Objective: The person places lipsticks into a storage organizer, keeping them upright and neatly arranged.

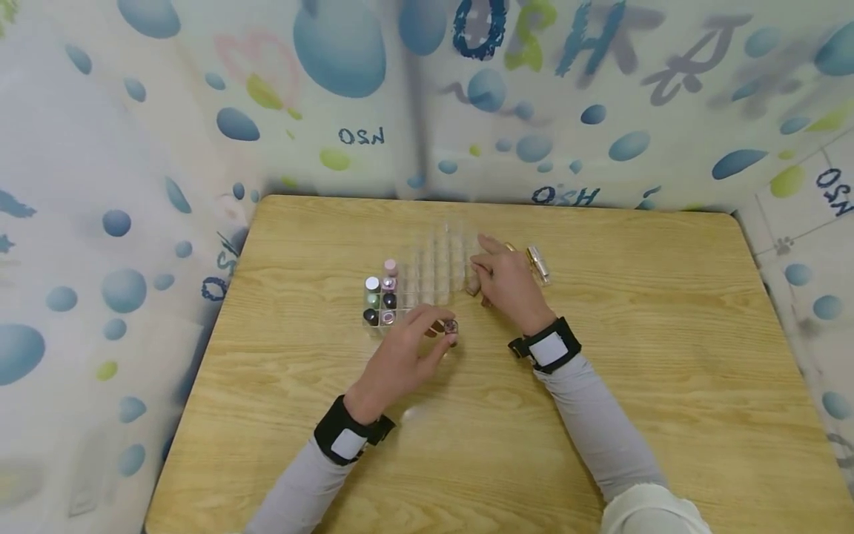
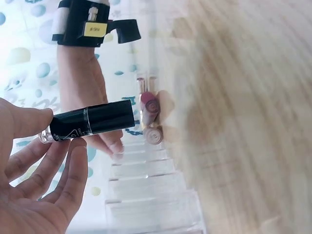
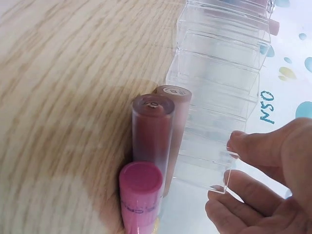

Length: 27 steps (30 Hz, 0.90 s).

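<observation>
My left hand (image 1: 400,352) pinches a black lipstick tube (image 2: 92,121) with a clear end, between thumb and fingers. The tube is held in front of a clear stepped organizer (image 1: 434,271). At the organizer's right end, my right hand (image 1: 510,285) grips its edge, thumb on one side and fingers on the other, as the right wrist view shows. Beside that end are a reddish-brown lip gloss tube (image 3: 152,126), a paler nude tube (image 3: 178,100) and a pink tube (image 3: 141,190). In the head view, the right hand partly hides these tubes.
Several small capped bottles, one with a white cap (image 1: 372,284) and one with a pink cap (image 1: 391,267), fill the organizer's left columns. A gold-and-clear lipstick (image 1: 539,265) lies right of the right hand. Behind the wooden table (image 1: 634,415) hangs a patterned curtain (image 1: 427,133).
</observation>
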Motion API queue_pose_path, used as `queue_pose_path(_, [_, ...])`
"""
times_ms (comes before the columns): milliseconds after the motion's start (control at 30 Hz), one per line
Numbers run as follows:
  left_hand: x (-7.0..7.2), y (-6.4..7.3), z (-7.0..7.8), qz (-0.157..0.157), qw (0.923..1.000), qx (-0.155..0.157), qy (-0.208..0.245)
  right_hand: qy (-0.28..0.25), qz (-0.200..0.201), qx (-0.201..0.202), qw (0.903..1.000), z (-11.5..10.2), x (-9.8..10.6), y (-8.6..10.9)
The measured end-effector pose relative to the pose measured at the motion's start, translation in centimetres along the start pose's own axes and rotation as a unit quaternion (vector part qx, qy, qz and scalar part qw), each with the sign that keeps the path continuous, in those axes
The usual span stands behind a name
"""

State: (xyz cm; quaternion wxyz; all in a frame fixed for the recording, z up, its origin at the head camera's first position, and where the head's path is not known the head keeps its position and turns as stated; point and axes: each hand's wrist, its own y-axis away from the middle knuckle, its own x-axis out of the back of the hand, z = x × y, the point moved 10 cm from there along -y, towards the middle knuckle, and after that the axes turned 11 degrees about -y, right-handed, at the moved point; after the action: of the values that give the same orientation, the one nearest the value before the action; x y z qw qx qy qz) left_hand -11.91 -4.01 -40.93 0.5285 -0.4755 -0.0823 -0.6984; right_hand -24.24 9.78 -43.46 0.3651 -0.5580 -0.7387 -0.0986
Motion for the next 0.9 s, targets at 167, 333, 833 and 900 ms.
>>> queue_pose_path(167, [1.7, -0.1, -0.1, 0.024, 0.9997, 0.000, 0.006, -0.001, -0.002, -0.011, 0.9999, 0.2, -0.3, 0.1])
queue_pose_path(333, [3.4, -0.4, -0.3, 0.050, 0.9986, 0.003, 0.014, -0.001, 0.000, -0.013, 0.9999, 0.3, -0.3, 0.0])
queue_pose_path(833, [6.4, 0.3, -1.3, 0.102, 0.9947, 0.013, -0.010, -0.007, -0.002, -0.001, 1.0000, 0.0, -0.3, -0.1])
queue_pose_path(900, [6.7, 0.3, -1.5, 0.109, 0.9940, 0.013, -0.008, -0.006, -0.001, -0.003, 1.0000, 0.0, -0.3, -0.2])
